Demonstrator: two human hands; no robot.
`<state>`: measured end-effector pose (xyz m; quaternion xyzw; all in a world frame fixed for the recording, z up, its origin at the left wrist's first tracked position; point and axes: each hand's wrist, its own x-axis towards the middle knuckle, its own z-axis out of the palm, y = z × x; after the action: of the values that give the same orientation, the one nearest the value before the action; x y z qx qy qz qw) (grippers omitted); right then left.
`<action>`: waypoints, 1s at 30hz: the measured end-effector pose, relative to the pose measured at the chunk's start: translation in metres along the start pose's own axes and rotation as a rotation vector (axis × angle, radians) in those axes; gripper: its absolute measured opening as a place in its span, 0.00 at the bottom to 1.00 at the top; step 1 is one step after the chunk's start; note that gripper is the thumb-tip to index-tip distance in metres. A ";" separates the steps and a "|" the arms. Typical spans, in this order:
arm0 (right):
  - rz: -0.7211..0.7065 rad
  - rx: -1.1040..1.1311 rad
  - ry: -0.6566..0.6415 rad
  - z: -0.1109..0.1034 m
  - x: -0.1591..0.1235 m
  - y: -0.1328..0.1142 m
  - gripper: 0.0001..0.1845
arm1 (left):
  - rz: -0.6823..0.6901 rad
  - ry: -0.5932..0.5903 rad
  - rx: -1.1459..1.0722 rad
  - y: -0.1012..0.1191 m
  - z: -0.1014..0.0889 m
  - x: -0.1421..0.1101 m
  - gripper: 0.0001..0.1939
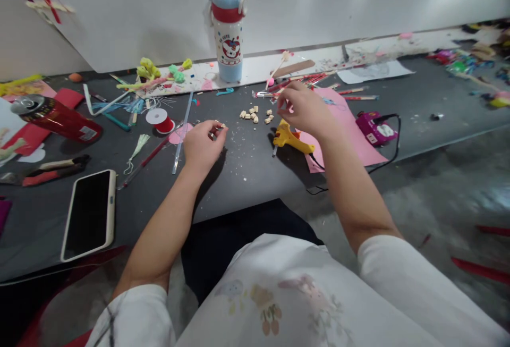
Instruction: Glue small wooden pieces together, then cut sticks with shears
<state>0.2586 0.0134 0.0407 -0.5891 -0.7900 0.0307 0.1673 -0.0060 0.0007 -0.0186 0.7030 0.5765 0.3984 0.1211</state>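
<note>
My left hand [204, 145] rests on the dark table [239, 171], fingers curled in a pinch round a small beige piece at its fingertips. My right hand [303, 110] hovers further right, fingers bent and pinched just right of a scatter of several small beige wooden bits [255, 115]. A yellow glue gun [292, 140] lies directly under the right hand, partly on a pink paper sheet [350, 129]. What the right fingers hold, if anything, is too small to make out.
A phone [90, 214] lies at the near left. A red can [56, 118] lies on its side at the left. A red thread spool [159, 120], a clear stick [181, 134], a tall bottle [228, 31], a magenta box [374, 128] with a cord, and craft scraps lie about.
</note>
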 end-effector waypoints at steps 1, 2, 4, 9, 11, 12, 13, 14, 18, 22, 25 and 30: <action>0.042 -0.060 -0.040 -0.004 -0.007 0.005 0.10 | 0.004 -0.003 0.000 -0.001 0.001 0.000 0.06; 0.083 -0.123 -0.107 -0.006 -0.013 0.010 0.12 | 0.009 -0.004 0.002 -0.001 0.001 0.000 0.06; 0.129 -0.220 -0.214 -0.006 -0.027 0.017 0.15 | 0.019 -0.004 0.008 -0.001 0.002 -0.001 0.07; 0.217 -0.321 -0.346 0.002 -0.055 0.014 0.25 | 0.026 0.024 0.025 0.000 0.001 0.000 0.06; 0.217 -0.352 -0.338 0.005 -0.061 0.009 0.25 | 0.024 0.028 0.022 0.001 0.000 0.000 0.06; 0.212 -0.364 -0.334 0.006 -0.063 0.007 0.25 | 0.025 0.027 0.020 0.001 0.000 0.000 0.06; 0.209 -0.374 -0.331 0.008 -0.064 0.006 0.25 | 0.027 0.027 0.018 0.001 0.000 0.000 0.06; 0.208 -0.382 -0.332 0.009 -0.065 0.005 0.26 | 0.030 0.025 0.018 0.001 0.000 0.000 0.06; 0.208 -0.404 -0.349 0.014 -0.061 0.006 0.26 | 0.030 0.019 0.021 0.000 0.001 0.000 0.07; 0.207 -0.410 -0.366 0.019 -0.058 0.005 0.25 | 0.031 0.018 0.015 0.000 0.001 0.000 0.07; 0.211 -0.409 -0.356 0.017 -0.058 0.004 0.23 | 0.021 0.025 0.009 0.000 0.000 0.000 0.07; 0.229 -0.195 -0.241 -0.002 -0.056 0.014 0.22 | 0.012 0.022 -0.022 0.000 -0.001 0.001 0.08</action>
<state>0.2860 -0.0354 0.0267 -0.6805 -0.7314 0.0433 0.0092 -0.0064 0.0012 -0.0176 0.7005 0.5692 0.4134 0.1201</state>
